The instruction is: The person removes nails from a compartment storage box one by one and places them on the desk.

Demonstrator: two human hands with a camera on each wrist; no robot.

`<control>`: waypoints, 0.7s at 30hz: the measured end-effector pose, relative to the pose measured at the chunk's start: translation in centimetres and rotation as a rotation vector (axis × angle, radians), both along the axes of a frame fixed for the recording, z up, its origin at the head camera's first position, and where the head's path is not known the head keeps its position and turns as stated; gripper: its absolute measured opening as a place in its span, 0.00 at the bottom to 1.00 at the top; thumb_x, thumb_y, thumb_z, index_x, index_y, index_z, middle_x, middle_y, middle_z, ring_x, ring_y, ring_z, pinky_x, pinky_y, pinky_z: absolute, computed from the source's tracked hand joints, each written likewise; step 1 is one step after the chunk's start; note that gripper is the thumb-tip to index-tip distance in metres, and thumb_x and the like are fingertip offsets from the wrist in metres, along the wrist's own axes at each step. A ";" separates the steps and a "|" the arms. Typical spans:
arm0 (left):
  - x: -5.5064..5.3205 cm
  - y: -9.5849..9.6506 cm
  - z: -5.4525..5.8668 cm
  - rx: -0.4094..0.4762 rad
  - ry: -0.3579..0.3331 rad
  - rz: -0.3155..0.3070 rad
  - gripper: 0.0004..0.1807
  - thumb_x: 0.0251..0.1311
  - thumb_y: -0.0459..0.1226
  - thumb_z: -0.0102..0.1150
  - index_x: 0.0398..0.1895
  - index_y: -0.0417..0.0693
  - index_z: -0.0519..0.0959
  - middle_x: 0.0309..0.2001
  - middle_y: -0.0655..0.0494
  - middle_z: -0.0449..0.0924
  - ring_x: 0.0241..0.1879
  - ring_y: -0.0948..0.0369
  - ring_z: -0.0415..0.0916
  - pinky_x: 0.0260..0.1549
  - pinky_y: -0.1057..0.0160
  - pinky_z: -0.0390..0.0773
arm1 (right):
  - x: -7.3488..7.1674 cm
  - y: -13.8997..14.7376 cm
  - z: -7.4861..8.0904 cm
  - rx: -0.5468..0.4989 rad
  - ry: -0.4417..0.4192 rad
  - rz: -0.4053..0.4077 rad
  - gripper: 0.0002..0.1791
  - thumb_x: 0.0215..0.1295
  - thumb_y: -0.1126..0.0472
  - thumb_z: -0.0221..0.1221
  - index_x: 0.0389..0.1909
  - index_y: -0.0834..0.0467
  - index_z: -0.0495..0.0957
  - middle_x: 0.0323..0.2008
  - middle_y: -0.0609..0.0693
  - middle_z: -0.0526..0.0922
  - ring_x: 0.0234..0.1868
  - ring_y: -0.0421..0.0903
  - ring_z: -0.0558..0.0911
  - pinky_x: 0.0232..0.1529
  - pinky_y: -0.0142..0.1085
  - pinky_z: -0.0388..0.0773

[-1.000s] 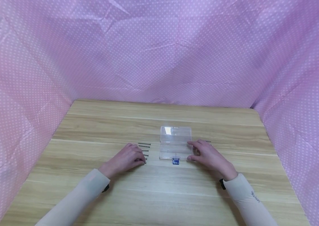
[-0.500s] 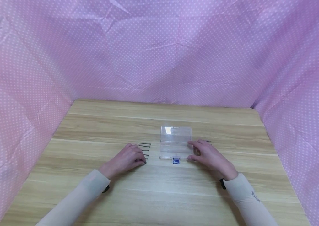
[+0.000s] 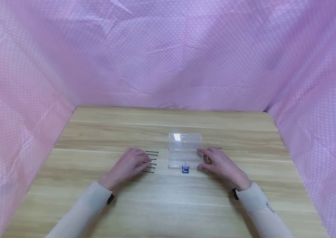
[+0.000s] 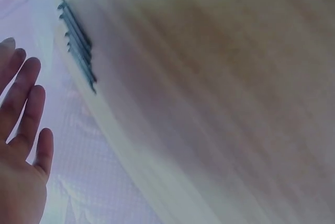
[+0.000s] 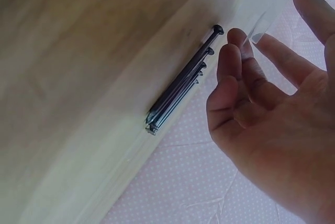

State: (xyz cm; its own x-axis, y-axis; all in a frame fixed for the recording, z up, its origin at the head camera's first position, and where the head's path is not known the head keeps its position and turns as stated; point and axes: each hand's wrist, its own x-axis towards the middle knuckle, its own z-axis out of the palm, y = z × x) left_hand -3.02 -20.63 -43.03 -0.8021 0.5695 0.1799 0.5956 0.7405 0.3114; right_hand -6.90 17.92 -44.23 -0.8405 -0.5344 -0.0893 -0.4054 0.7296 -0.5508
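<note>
In the head view a clear plastic box (image 3: 175, 161) stands on the table with its lid (image 3: 185, 142) folded back. A blue label (image 3: 185, 170) is at its front. My right hand (image 3: 223, 167) grips the box's right side, thumb at the front corner and index finger near the hinge. My left hand (image 3: 129, 165), fingers loosely bent, hovers at a column of several nails (image 3: 148, 172) left of the box, overlapping some of them. In the left wrist view these nails (image 4: 76, 35) lie side by side, apart from the fingers (image 4: 31, 109), which hold nothing.
More nails (image 5: 180, 80) lie in a row by my right hand, mostly hidden behind it in the head view. The wooden table (image 3: 168, 205) is walled by pink dotted cloth (image 3: 168, 59) at the back and both sides.
My left hand has shifted slightly back and left, uncovering the nearest nail, and its fingers have come away from it. The right hand and box have stayed put.
</note>
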 end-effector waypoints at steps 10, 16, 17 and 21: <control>0.3 -0.9 0.0 0.094 0.078 0.076 0.16 0.64 0.40 0.70 0.53 0.46 0.86 0.59 0.50 0.84 0.61 0.49 0.78 0.66 0.39 0.68 | 0.3 0.2 0.1 0.019 0.033 0.008 0.36 0.63 0.48 0.72 0.69 0.59 0.76 0.41 0.47 0.76 0.38 0.44 0.71 0.39 0.39 0.71; 0.3 -1.1 -0.4 0.104 0.150 0.166 0.19 0.63 0.40 0.70 0.56 0.43 0.85 0.64 0.46 0.80 0.64 0.45 0.75 0.67 0.35 0.65 | 0.3 0.5 0.2 -0.003 0.048 -0.008 0.38 0.62 0.47 0.73 0.69 0.60 0.75 0.47 0.51 0.79 0.40 0.46 0.73 0.41 0.42 0.74; 0.3 -1.2 -0.4 0.105 0.156 0.191 0.20 0.63 0.41 0.70 0.56 0.43 0.84 0.64 0.45 0.79 0.65 0.44 0.74 0.67 0.35 0.65 | 0.3 0.6 0.2 -0.005 0.055 -0.010 0.38 0.62 0.47 0.73 0.69 0.60 0.75 0.49 0.52 0.79 0.41 0.47 0.73 0.42 0.43 0.75; 0.4 -1.4 -0.4 0.113 0.142 0.283 0.22 0.64 0.43 0.70 0.58 0.42 0.83 0.68 0.44 0.76 0.68 0.43 0.71 0.68 0.35 0.63 | 0.4 0.7 0.2 -0.018 0.075 -0.010 0.38 0.63 0.47 0.72 0.70 0.60 0.75 0.55 0.56 0.80 0.46 0.50 0.77 0.49 0.50 0.78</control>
State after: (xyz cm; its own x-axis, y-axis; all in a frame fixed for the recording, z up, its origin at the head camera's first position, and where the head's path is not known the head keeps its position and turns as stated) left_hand -2.60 -22.08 -43.45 -0.8880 0.2980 0.3501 0.4146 0.8481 0.3298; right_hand -6.47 18.62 -44.02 -0.8496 -0.5272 -0.0162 -0.4392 0.7242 -0.5317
